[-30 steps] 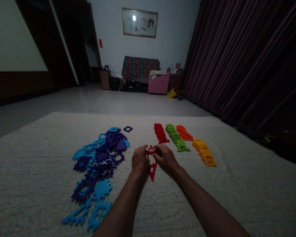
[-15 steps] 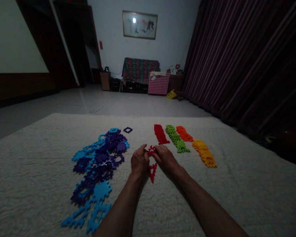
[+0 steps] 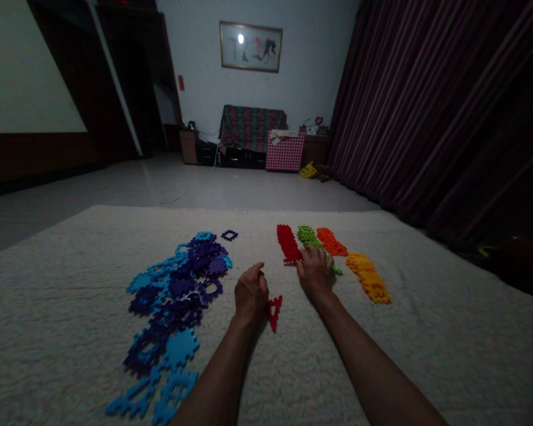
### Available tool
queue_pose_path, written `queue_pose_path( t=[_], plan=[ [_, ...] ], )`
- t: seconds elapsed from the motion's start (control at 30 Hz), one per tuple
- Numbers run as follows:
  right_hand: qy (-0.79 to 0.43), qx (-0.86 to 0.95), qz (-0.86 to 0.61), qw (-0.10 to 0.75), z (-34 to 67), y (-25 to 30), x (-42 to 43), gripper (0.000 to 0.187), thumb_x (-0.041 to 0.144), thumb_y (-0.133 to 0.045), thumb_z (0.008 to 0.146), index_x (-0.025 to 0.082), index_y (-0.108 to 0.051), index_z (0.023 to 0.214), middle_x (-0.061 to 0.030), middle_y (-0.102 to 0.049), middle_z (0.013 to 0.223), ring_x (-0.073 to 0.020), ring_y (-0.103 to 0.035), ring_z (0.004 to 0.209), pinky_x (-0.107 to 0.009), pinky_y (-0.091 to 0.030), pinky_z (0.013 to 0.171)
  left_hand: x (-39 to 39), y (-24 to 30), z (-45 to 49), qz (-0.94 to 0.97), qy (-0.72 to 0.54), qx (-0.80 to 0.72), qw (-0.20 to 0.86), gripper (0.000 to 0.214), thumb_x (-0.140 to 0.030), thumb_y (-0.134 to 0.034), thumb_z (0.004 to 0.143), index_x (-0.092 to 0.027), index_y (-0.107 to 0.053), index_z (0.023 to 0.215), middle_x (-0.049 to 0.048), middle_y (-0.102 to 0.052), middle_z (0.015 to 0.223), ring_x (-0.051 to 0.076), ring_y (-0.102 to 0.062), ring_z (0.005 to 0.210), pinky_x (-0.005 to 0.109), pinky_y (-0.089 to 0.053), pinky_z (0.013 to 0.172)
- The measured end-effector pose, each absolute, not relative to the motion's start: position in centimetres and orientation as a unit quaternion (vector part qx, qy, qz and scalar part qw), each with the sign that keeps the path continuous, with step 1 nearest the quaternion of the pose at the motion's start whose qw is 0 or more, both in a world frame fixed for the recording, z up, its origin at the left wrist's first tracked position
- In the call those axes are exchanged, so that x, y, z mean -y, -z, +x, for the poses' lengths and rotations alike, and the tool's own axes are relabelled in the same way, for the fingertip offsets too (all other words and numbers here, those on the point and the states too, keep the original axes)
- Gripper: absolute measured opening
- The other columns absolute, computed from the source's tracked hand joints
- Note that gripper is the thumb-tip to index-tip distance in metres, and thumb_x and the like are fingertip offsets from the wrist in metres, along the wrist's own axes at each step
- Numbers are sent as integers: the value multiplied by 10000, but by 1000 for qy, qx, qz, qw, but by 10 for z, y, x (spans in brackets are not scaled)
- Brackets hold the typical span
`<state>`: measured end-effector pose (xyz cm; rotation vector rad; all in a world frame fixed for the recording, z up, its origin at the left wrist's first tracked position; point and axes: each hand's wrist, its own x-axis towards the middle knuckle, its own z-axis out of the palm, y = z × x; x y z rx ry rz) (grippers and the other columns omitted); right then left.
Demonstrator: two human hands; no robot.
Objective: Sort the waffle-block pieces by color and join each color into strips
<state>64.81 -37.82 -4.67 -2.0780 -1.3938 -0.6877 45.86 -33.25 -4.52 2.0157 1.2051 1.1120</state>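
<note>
My left hand rests on the white rug, its fingers curled loosely with nothing visible in them. Just to its right lies a red triangular foam piece. My right hand reaches forward to the near end of the red strip of joined pieces; its fingertips press there, and what they hold is hidden. It also covers part of the green strip.
An orange strip and a yellow strip lie right of the green one. A heap of blue and purple foam pieces spreads on the left, with a lone purple ring beyond it. A dark curtain hangs on the right.
My right hand carried the small red piece from between both hands forward to the end of the red strip. My left hand let go and stayed in place.
</note>
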Motion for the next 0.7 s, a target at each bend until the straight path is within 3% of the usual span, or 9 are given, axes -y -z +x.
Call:
queue_pose_path(
  t=[0.43,0.57,0.7],
  plan=[
    [231,530,-750,320,644,39,380,275,198,-561,846,188,-623,1115,-151,-633,1202,-320,-506,1130,-521,-329,1008,329,47,458,717,-432,-449,311,393,-133,-484,803,-178,-719,1114,55,-760,952,170,-700,875,284,-531,857],
    [104,614,-674,397,623,28,386,195,190,-518,867,185,-671,987,-103,-681,1009,-231,-602,934,-368,-469,834,322,44,457,652,-447,-475,387,418,-126,-436,814,-170,-707,1129,42,-752,901,146,-700,773,260,-548,769],
    [-81,699,-611,362,605,14,394,136,170,-562,815,190,-696,805,-26,-684,761,-151,-606,683,-273,-465,658,318,43,455,602,-464,-497,417,408,-147,-446,818,-168,-707,1130,53,-752,908,157,-696,776,275,-551,752]
  ],
)
